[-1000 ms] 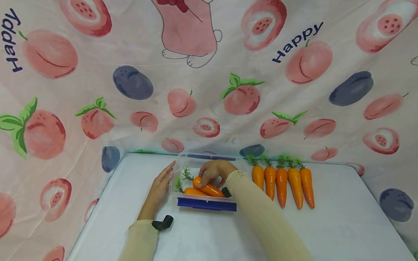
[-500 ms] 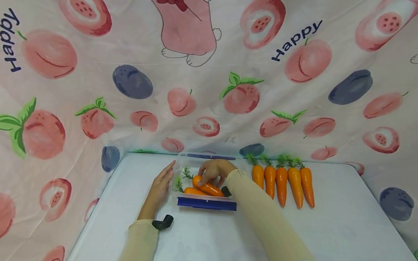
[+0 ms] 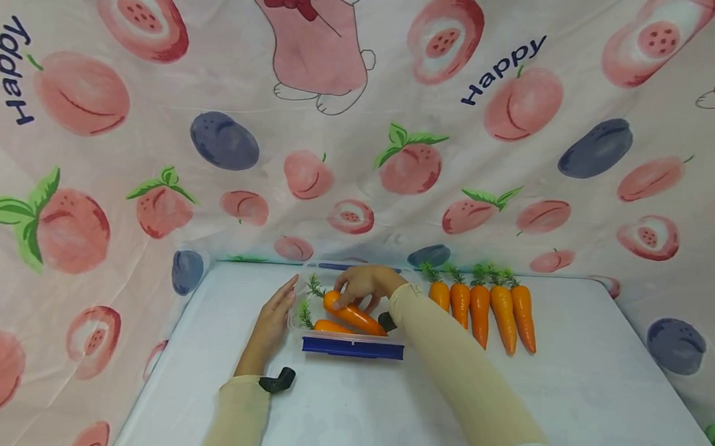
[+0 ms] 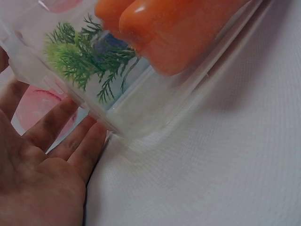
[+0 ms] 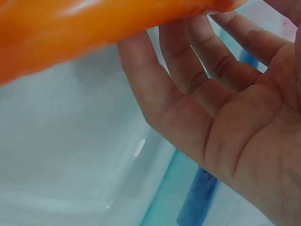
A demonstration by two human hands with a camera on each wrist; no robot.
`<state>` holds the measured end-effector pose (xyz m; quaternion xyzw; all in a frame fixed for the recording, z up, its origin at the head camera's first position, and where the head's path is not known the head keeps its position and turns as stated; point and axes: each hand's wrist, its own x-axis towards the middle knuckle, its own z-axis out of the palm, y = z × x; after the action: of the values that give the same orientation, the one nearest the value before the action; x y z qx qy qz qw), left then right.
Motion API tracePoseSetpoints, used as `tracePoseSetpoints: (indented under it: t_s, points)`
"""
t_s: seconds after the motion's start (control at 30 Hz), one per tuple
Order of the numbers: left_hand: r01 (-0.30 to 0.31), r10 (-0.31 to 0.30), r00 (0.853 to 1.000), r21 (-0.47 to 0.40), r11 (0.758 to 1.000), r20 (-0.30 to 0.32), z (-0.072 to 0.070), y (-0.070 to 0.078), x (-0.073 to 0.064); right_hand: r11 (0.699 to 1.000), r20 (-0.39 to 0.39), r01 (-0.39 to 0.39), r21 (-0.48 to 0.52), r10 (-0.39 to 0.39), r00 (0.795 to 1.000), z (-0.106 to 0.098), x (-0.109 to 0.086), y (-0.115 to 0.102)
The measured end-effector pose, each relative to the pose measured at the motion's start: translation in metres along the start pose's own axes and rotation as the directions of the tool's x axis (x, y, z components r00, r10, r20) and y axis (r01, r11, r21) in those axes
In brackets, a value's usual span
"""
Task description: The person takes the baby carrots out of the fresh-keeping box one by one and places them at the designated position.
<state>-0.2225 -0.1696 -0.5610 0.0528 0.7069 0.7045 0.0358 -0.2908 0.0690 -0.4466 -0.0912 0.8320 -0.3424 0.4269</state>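
Observation:
A clear plastic box (image 4: 141, 110) with a blue clip flap (image 3: 353, 348) on its near side stands on the white table. Inside it lies one orange carrot (image 3: 331, 326) with a feathery green top. My right hand (image 3: 368, 283) reaches into the box and grips a second carrot (image 3: 353, 316), which slants with its leafy end to the far left. In the right wrist view, fingertips (image 5: 136, 49) touch this carrot's side. My left hand (image 3: 272, 322) is against the box's left wall, its fingers extended and touching the plastic, as the left wrist view shows.
Several carrots (image 3: 500, 316) lie in a row on the table right of the box, tops toward the back; my right forearm partly covers the leftmost ones. A peach-patterned cloth (image 3: 361, 150) hangs behind the table (image 3: 596, 393).
My right hand and the carrot in it have shifted slightly left and toward the back of the box. My left hand stays at the box's left wall.

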Motion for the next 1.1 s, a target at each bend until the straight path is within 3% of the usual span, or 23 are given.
tracePoseSetpoints:
  t_s: [0.63,1.1]
  points:
    - [0.005,-0.005,1.0,0.043,0.999,0.001,-0.002,0.001,0.0,0.991,0.026,0.13,-0.029,-0.129,0.991,-0.017,-0.045,-0.017]
    - [-0.012,0.012,1.0,-0.016,1.0,0.004,0.0,0.002,-0.001,0.987,0.019,0.161,0.003,-0.161,0.987,-0.038,-0.081,-0.01]
